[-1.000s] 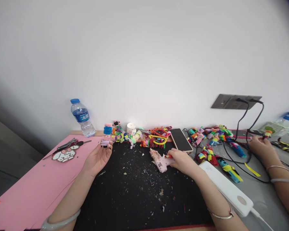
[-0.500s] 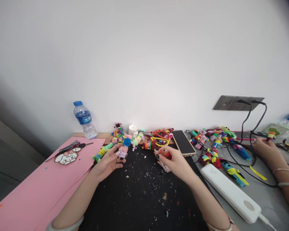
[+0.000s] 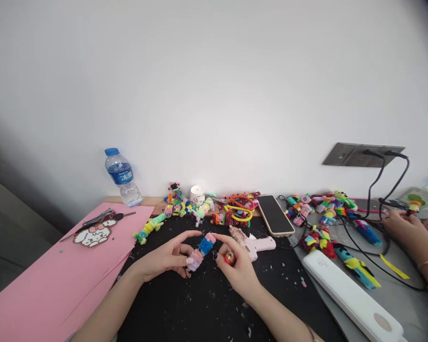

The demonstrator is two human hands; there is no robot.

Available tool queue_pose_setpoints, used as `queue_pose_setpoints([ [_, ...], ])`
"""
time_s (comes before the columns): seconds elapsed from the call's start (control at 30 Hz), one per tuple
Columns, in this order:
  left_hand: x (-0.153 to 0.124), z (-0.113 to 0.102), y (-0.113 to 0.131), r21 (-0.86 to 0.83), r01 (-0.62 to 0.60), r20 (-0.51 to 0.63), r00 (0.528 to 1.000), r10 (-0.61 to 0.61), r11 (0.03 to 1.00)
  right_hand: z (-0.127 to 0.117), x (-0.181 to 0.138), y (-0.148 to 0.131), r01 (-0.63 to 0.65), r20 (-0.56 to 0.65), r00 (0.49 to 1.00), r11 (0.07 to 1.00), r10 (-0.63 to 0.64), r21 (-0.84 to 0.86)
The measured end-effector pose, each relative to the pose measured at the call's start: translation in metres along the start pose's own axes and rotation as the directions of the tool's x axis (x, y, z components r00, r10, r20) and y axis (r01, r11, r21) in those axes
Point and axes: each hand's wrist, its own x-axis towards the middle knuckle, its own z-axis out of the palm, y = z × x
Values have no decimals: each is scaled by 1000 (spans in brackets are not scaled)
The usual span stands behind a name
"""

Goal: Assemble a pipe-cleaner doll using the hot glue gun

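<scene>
My left hand (image 3: 169, 256) pinches a small fuzzy pipe-cleaner figure (image 3: 206, 244) in pink, blue and lilac, tilted above the black mat (image 3: 171, 304). Close on its right is my right hand (image 3: 240, 270), fingers curled round a small shiny red ball (image 3: 229, 258) with a gold top. Its index fingertip reaches the figure's pink upper end. Just behind the right hand lies a pale pink tool (image 3: 260, 244), which looks like a glue gun, partly hidden by the fingers. Bits of fluff are scattered over the mat.
Pink sheets (image 3: 103, 266) lie left, below a water bottle (image 3: 123, 175). Along the wall are a paper cup (image 3: 197, 194), scissors (image 3: 240, 211) and a phone (image 3: 276, 216). Fuzzy figures (image 3: 317, 240), a white power strip (image 3: 349, 294) and another person's hand (image 3: 403, 228) are at right.
My right hand has left the pink tool and come left to the figure, with the red ball in its fingers. My left hand has brought the figure right and nearer to me.
</scene>
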Motion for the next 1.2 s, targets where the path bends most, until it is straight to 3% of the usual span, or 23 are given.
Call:
queue_pose_setpoints([
  [0.2, 3, 5, -3, 84, -15, -27, 999, 18, 996, 5, -2, 3, -23, 27, 999, 1000, 22, 7],
  [0.33, 4, 8, -1, 77, -72, -92, 993, 79, 994, 8, -4, 2, -45, -64, 997, 997, 49, 64],
  [0.43, 6, 10, 1, 50, -118, -170, 978, 125, 992, 10, -6, 2, -50, -108, 992, 985, 69, 162],
  [0.63, 12, 6, -4, 25, -201, -289, 936, 200, 979, 14, -4, 17, -134, 53, 991, 881, 124, 454],
  [0.73, 14, 7, -7, 8, -213, -328, 922, 204, 977, 16, -1, 24, -159, 11, 984, 839, 180, 521],
  [0.87, 13, 11, -6, -46, -206, -308, 934, 182, 977, 18, 1, 21, -149, -59, 975, 835, 212, 530],
  [1.03, 10, 15, -4, -149, -139, -244, 965, 100, 979, 17, 3, 12, -172, -35, 976, 860, 215, 481],
  [1.2, 11, 13, -9, -225, -146, -244, 966, 90, 963, 14, 4, 15, -190, -13, 976, 878, 217, 439],
])
